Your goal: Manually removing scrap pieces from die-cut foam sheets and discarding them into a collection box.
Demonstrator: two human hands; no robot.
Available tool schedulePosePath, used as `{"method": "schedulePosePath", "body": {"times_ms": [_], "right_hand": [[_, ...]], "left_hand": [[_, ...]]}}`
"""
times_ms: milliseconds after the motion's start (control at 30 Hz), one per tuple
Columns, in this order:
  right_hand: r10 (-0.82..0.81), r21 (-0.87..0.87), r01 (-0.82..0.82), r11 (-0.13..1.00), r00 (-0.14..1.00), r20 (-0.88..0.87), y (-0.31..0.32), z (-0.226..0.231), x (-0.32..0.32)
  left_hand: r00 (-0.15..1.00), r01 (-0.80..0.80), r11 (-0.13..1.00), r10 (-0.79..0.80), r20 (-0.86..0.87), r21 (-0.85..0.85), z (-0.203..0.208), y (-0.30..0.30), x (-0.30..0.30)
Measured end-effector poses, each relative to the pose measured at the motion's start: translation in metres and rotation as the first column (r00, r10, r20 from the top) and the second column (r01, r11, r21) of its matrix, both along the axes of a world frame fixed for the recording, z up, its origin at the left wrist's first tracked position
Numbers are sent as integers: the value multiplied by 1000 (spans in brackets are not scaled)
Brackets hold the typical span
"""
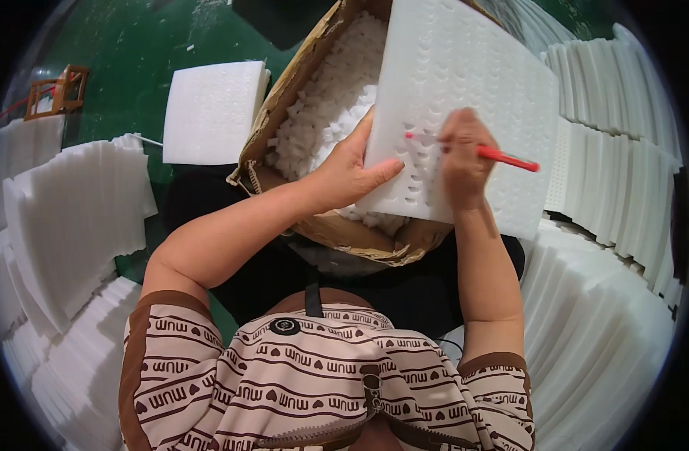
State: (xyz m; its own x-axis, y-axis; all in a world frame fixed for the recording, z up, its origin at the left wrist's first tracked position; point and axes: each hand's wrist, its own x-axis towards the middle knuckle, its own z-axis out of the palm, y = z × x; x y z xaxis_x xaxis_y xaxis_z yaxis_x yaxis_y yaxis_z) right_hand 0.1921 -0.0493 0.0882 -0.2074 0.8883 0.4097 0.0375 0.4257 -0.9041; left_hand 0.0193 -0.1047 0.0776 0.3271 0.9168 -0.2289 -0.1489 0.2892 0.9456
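Left hand [348, 171] clamps the white sheet [468, 71] — thumb on top. Right hand [466, 154] — apart — grips a red tool [510, 158].

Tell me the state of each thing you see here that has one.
Cardboard box: open, edges worn
Foam pieces: loose inside it
Foam sheet: held over the box, curved marks showing
Left hand: gripping the sheet's edge
Right hand: closed, motion-blurred
Red tool: held in that hand
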Motion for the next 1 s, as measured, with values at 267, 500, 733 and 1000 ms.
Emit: {"method": "schedulePosePath", "body": {"times_ms": [267, 500, 733, 1000], "right_hand": [[-23, -125, 46, 991, 984, 177, -2, 9, -7], [-82, 164, 26, 986, 935, 346, -2, -3, -11], [-85, 13, 84, 996, 991, 106, -2, 4, -12], [-41, 50, 33, 998, 987, 155, -14, 3, -14]], "left_hand": [[999, 31, 990, -24, -48, 140, -12, -1, 3], [994, 73, 979, -56, -92, 190, -9, -3, 8], [999, 35, 997, -36, 5, 74, -8, 5, 2], [998, 24, 990, -15, -61, 138, -2, 0, 6]]}}
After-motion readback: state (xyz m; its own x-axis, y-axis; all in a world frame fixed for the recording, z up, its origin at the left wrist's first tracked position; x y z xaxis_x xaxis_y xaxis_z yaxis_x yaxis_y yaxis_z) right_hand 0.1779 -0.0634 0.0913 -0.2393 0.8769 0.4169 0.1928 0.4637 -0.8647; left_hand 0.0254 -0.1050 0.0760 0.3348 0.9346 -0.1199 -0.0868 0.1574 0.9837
